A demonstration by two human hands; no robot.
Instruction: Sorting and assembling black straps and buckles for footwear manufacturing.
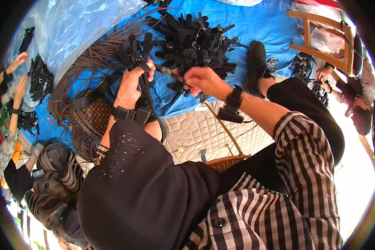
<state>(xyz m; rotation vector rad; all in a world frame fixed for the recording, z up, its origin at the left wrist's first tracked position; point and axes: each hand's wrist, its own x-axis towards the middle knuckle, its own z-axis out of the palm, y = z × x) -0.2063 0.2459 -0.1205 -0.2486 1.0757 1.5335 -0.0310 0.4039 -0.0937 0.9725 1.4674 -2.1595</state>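
Observation:
My left hand (131, 88) is closed round a bunch of black straps (129, 53) with small metal buckles, which fan out above its fingers. To its right, my right hand (206, 81) is raised with thumb and fingers drawn together. A brownish strip (171, 71) spans the gap between the two hands, its right end close to my right fingertips. What the right fingers pinch is too small to make out. Beyond both hands, a large heap of similar black buckled straps (196, 43) lies on a blue tarp (241, 23).
Long dark brown cords (89, 62) lie left of my hands, beside a brown patterned bag (89, 116). A wicker basket (229, 163) stands near my lap. Brown footwear (56, 177) is piled lower left. A wooden chair (306, 35) lies far right. Other people's hands work at both sides.

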